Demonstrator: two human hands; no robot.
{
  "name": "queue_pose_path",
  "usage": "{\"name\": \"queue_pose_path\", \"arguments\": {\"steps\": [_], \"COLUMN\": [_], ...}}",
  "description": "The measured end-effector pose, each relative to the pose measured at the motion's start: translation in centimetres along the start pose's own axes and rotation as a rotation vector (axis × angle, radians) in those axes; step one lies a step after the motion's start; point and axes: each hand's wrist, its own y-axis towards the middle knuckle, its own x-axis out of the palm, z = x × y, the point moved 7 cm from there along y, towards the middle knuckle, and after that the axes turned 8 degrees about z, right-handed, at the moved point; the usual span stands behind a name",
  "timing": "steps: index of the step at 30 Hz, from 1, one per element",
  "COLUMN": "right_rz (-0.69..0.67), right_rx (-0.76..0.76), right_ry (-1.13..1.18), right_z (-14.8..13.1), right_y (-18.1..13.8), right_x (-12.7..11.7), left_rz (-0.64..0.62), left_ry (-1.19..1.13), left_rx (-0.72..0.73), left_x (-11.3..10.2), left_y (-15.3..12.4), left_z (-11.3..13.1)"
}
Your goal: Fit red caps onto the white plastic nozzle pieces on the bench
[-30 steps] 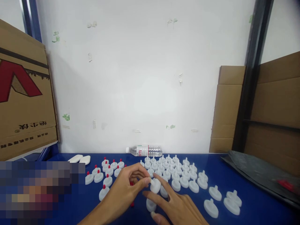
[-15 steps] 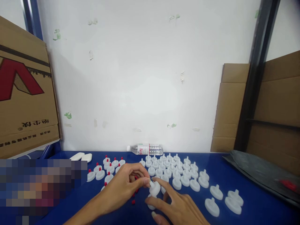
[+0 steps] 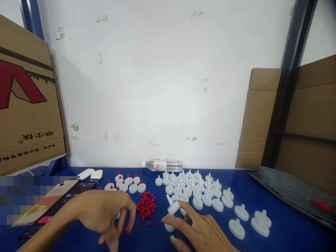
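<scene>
My right hand [image 3: 202,232] rests low on the blue table [image 3: 283,227]. Its thumb and forefinger pinch a tilted white nozzle cap [image 3: 173,207], and a second white cap [image 3: 169,227] lies under the thumb. My left hand [image 3: 105,213] hovers to the left with its fingers drooping and smeared by motion. A bit of white shows behind those fingers. A heap of small red tips [image 3: 146,206] lies between my hands. Several bare white caps [image 3: 199,190] stand in rows behind my right hand. Several caps fitted with red tips [image 3: 128,182] stand behind my left hand.
A water bottle [image 3: 162,165] lies by the white wall. A phone [image 3: 56,201] showing a timer and two white oval pieces [image 3: 90,174] sit at the left. Cardboard boxes stand at the left [image 3: 26,105] and right [image 3: 262,119]. A dark sheet [image 3: 291,196] covers the right side.
My left hand has left the cap at the centre and swung left and down, which uncovers the red heap and the phone. My right hand has hardly moved.
</scene>
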Motion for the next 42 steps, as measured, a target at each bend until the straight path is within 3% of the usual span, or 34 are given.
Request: {"name": "queue_pose_path", "arguments": {"steps": [4,7,16,20,27,32,36,42], "right_rz": [0.011,0.021,0.024,0.057,0.057,0.037,0.009,0.056], "right_rx": [-0.004,-0.009,-0.041,-0.067,-0.108,-0.118,-0.113,-0.121], "right_ry": [0.013,0.017,0.024,0.032,0.084,0.103,0.084,0.105], "right_z": [-0.3,-0.3,-0.1,-0.2,-0.6,-0.6,-0.4,-0.5], "right_y": [0.3,0.2,0.0,0.0,0.1,-0.1,-0.4,-0.1], "right_x": [-0.4,-0.2,0.5,0.4,0.4,0.9,1.3,1.0], "left_rz": [-0.255,-0.254,-0.037,0.132,0.537,0.587,0.501,0.472], "left_ry": [0.006,0.079,0.119,0.061,-0.059,-0.178,-0.305,-0.215], "left_rx": [-0.181,-0.205,-0.072,0.090,0.323,0.424,0.467,0.438], "left_x": [1.8,2.4,2.5,1.4,-0.9,-0.5,0.4,1.1], "left_y": [0.4,1.4,2.0,2.0,2.7,3.3,3.6,3.4], "left_z": [-3.0,-3.4,-0.5,1.3,3.7,3.7,3.8,4.4]}}
